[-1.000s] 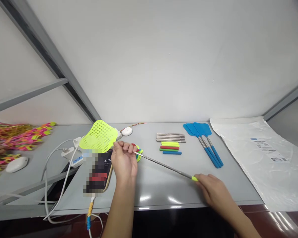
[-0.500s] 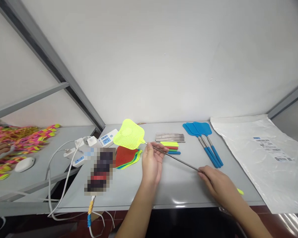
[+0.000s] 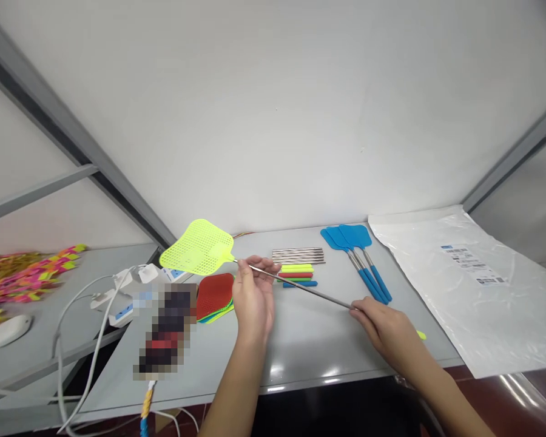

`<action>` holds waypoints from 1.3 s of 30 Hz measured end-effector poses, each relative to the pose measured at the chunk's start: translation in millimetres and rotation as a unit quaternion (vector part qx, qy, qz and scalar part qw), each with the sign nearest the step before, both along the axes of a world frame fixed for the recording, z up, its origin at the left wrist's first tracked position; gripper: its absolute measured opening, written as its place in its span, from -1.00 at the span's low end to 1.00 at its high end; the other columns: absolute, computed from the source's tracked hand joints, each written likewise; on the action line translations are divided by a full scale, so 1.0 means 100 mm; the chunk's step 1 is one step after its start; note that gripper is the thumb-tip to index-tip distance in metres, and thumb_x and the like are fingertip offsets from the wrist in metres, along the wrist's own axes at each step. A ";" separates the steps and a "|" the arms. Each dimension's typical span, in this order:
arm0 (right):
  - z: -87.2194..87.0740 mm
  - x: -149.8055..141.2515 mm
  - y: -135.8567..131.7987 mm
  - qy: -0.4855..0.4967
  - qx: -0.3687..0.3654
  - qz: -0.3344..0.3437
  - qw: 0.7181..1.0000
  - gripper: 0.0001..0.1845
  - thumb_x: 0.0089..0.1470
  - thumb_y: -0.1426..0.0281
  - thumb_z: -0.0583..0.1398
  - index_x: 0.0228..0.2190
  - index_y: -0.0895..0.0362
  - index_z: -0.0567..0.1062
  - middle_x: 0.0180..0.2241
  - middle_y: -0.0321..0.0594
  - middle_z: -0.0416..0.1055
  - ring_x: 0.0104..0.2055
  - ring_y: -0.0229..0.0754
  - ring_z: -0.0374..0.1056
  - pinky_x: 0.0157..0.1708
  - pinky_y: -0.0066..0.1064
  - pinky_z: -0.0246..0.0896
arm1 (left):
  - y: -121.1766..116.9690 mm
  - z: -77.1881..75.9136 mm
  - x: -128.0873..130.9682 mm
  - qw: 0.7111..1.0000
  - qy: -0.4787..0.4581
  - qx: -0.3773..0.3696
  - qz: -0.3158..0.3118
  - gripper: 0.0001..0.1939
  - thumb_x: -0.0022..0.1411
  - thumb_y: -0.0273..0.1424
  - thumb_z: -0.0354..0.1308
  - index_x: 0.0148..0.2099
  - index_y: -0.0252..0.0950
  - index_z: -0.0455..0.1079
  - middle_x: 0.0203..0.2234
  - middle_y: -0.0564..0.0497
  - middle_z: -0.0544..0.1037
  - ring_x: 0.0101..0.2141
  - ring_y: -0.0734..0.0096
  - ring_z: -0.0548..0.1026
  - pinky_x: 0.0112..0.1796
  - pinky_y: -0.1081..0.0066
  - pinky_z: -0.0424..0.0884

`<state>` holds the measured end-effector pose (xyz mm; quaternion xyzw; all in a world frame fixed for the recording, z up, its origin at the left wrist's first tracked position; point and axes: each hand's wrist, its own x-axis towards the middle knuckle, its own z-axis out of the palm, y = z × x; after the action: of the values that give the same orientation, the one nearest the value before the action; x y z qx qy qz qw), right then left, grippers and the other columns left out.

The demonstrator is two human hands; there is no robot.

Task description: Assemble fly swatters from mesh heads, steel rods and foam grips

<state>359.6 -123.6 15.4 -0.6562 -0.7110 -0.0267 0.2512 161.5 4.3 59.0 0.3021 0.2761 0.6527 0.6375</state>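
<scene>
A fly swatter with a bright yellow mesh head [image 3: 198, 247] and a thin metal rod [image 3: 307, 287] is held slantwise above the table. My left hand [image 3: 255, 300] supports the rod just behind the head, its thumb against the metal and its palm turned up. Farther along, my right hand [image 3: 384, 328] is closed around the rod, and a yellow end [image 3: 421, 334] shows beyond it. Left of my left hand lies a stack of mesh swatter heads [image 3: 215, 294], red on top. Behind the rod are several metal rods [image 3: 298, 255] and coloured grips [image 3: 295, 275].
Several blue fly swatters [image 3: 361, 261] lie to the right, beside a large white plastic mailer bag [image 3: 437, 291]. A phone [image 3: 168, 328], blurred out, power strips [image 3: 122, 309] and white cables occupy the left. Colourful strips [image 3: 40, 273] lie on the neighbouring table.
My right hand has shifted from the swatter's yellow end up onto the metal rod. The swatter and my left hand moved right, uncovering the stacked heads; the camera view has since shifted.
</scene>
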 end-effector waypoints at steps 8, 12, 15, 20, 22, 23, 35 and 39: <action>0.04 -0.23 0.13 0.001 0.013 0.028 1.000 -0.69 0.30 0.28 -0.04 -0.31 0.09 0.46 -0.46 -0.28 0.45 -0.44 -0.27 0.38 -0.48 -0.43 0.07 | -0.40 -0.09 0.26 0.993 0.056 0.014 -0.107 -0.65 0.30 -0.14 0.01 -0.39 -0.30 0.28 -0.42 -0.10 0.57 -0.26 0.22 0.55 -0.06 0.11 0.36; 0.08 -0.16 0.04 -0.014 0.007 0.024 1.000 -0.68 0.30 0.29 -0.04 -0.34 0.08 0.45 -0.49 -0.30 0.44 -0.48 -0.27 0.36 -0.51 -0.42 0.02 | -0.20 0.09 0.00 1.000 0.010 0.022 -0.019 -0.68 0.27 -0.15 0.07 -0.40 -0.28 0.26 -0.51 0.00 0.51 -0.36 0.27 0.54 -0.13 0.11 0.40; 0.07 -0.06 -0.08 -0.017 -0.016 0.022 0.999 -0.70 0.30 0.30 -0.03 -0.35 0.08 0.43 -0.50 -0.31 0.43 -0.49 -0.27 0.34 -0.50 -0.43 0.02 | -0.05 0.19 -0.18 1.000 -0.016 0.014 0.019 -0.68 0.26 -0.16 0.09 -0.41 -0.28 0.23 -0.57 0.07 0.43 -0.41 0.34 0.51 -0.12 0.13 0.41; 0.01 0.11 -0.22 -0.030 -0.028 0.016 0.999 -0.70 0.30 0.29 -0.03 -0.32 0.07 0.46 -0.49 -0.28 0.44 -0.48 -0.25 0.34 -0.48 -0.42 0.07 | 0.07 0.25 -0.27 0.999 -0.037 0.012 0.031 -0.69 0.27 -0.17 0.08 -0.41 -0.27 0.22 -0.62 0.13 0.34 -0.49 0.41 0.44 -0.14 0.14 0.41; -0.01 0.20 -0.27 -0.043 -0.019 0.015 0.999 -0.69 0.30 0.29 -0.03 -0.32 0.07 0.47 -0.48 -0.25 0.45 -0.47 -0.23 0.36 -0.46 -0.41 0.09 | 0.12 0.27 -0.32 0.998 -0.046 0.015 0.042 -0.68 0.28 -0.16 0.06 -0.42 -0.27 0.21 -0.63 0.14 0.32 -0.52 0.43 0.42 -0.15 0.15 0.41; -0.02 0.25 -0.30 -0.051 -0.015 0.012 0.999 -0.69 0.30 0.29 -0.03 -0.32 0.07 0.47 -0.47 -0.25 0.45 -0.47 -0.23 0.36 -0.46 -0.41 0.10 | 0.15 0.29 -0.35 0.997 -0.051 0.016 0.049 -0.67 0.28 -0.16 0.05 -0.43 -0.27 0.20 -0.64 0.15 0.30 -0.53 0.44 0.41 -0.15 0.17 0.42; -0.25 0.74 -0.45 -0.107 0.014 -0.034 0.994 -0.68 0.29 0.25 -0.01 -0.38 0.09 0.45 -0.48 -0.23 0.42 -0.46 -0.21 0.32 -0.44 -0.38 0.09 | 0.34 0.41 -0.59 0.991 -0.093 0.001 0.099 -0.63 0.39 -0.24 -0.14 -0.46 -0.28 0.17 -0.69 0.19 0.19 -0.64 0.56 0.24 -0.21 0.31 0.42; -0.23 0.72 -0.37 -0.109 0.026 -0.034 0.993 -0.68 0.29 0.25 0.00 -0.39 0.12 0.44 -0.48 -0.24 0.40 -0.45 -0.23 0.32 -0.43 -0.40 0.10 | 0.35 0.33 -0.58 0.989 -0.103 0.014 0.101 -0.59 0.38 -0.17 -0.15 -0.45 -0.28 0.19 -0.68 0.18 0.19 -0.64 0.58 0.19 -0.25 0.36 0.42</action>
<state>431.7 -161.0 -7.4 -0.6665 -0.7104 -0.1255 0.1880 103.8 39.0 91.6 0.2125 0.2291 0.7449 0.5895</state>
